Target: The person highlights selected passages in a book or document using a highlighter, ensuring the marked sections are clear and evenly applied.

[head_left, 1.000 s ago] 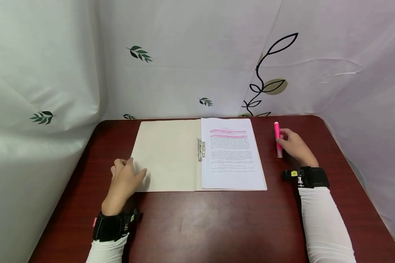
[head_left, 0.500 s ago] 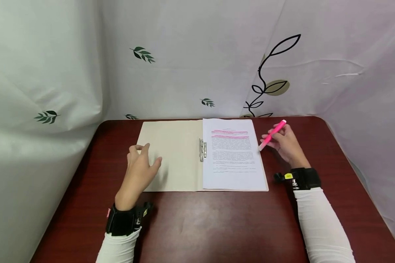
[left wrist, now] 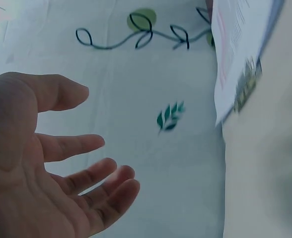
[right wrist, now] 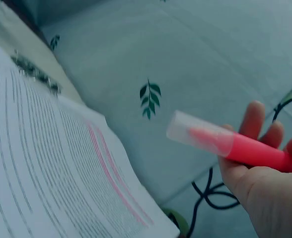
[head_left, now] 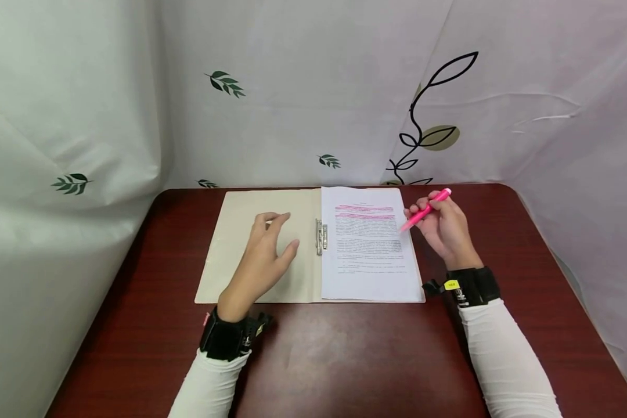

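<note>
A pink highlighter [head_left: 427, 211] is pinched in my right hand [head_left: 446, 232], above the right edge of the printed sheets. In the right wrist view a clear cap [right wrist: 200, 134] covers the tip of the highlighter [right wrist: 262, 152]. My left hand [head_left: 261, 258] hovers over the bare left cover of the open folder [head_left: 240, 220], fingers relaxed and holding nothing; the left wrist view shows the thumb and fingers of this hand [left wrist: 51, 153] apart. The printed paper [head_left: 368, 284] lies on the folder's right side, with pink highlighted lines near its top.
A metal binder clip mechanism [head_left: 321, 237] sits along the folder's spine, beside the paper's left edge. The folder lies at the far side of a dark red-brown table [head_left: 334, 360]. Behind it hangs a white curtain [head_left: 292, 87] with leaf prints.
My right hand has lifted the highlighter off the table, tilted it and brought it left to the paper's edge. My left hand has left the folder's left edge and moved right over the cover.
</note>
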### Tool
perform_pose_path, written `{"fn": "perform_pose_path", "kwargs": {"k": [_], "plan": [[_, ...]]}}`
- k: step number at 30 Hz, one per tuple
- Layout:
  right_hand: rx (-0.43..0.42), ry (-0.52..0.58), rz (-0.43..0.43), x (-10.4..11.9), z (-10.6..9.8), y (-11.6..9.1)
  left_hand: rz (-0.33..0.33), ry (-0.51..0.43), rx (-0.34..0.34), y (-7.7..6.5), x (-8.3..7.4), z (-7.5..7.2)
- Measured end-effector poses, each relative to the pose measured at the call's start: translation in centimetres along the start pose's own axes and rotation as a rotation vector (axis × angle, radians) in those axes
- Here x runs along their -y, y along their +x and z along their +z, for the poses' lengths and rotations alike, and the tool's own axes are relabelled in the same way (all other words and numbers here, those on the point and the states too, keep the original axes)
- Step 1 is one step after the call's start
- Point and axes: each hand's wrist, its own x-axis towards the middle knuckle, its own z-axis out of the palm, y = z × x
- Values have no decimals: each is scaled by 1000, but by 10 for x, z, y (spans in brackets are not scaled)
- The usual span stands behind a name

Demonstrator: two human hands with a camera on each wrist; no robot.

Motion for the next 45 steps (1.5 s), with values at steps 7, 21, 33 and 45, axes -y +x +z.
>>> {"fn": "perform_pose_path", "kwargs": {"k": [7, 21, 33, 45], "plan": [[63, 98, -42, -6, 15, -3, 39, -77, 35, 13, -15, 21], [191, 166, -52, -12, 32, -11, 59, -245, 174, 31, -48, 59], [256, 215, -61, -16, 54, -19, 36, -482, 290, 29, -63, 94], [287, 172, -71, -24, 67, -29, 19, -613, 299, 24, -80, 109]]}}
